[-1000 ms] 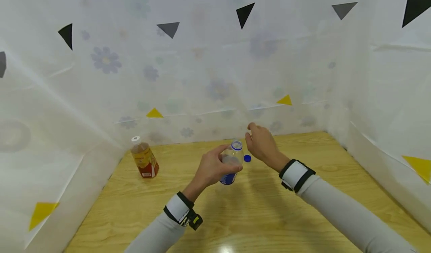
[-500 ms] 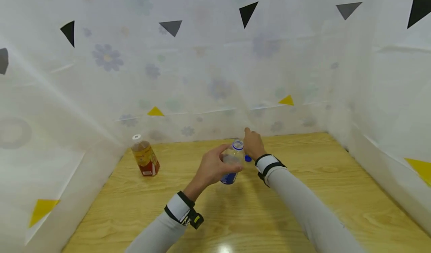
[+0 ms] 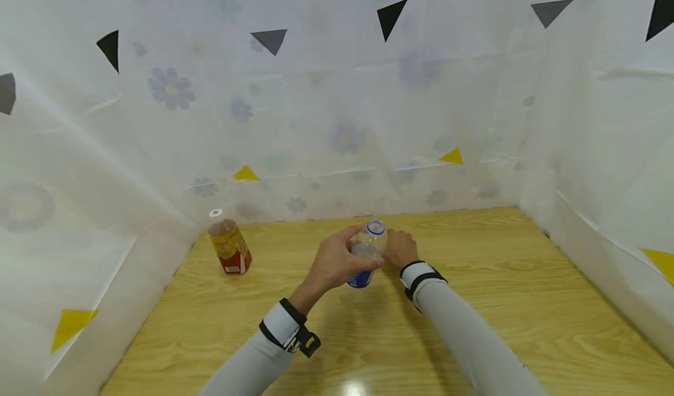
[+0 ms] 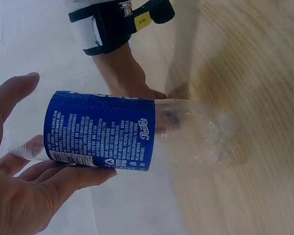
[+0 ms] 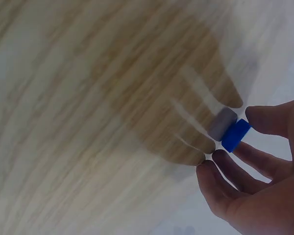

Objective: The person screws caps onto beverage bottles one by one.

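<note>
A clear plastic bottle (image 3: 367, 245) with a blue label (image 4: 100, 131) stands upright and uncapped, a blue ring round its neck. My left hand (image 3: 335, 260) grips it, thumb on one side and fingers on the other. Just right of the bottle, my right hand (image 3: 401, 248) is down at the table. In the right wrist view, the thumb and fingers of that hand (image 5: 264, 181) pinch a small blue bottle cap (image 5: 236, 135) at the tabletop, where its reflection shows. The head view hides the cap behind the right hand.
A bottle of brown drink (image 3: 229, 244) with a white cap and a yellow and red label stands at the table's back left. The wooden table (image 3: 474, 302) is enclosed by white flower-printed sheeting (image 3: 316, 121) at the back and both sides.
My right hand has come left and down beside the bottle, onto the blue bottle cap, which lay in sight before. My left hand keeps its grip on the bottle in about the same place.
</note>
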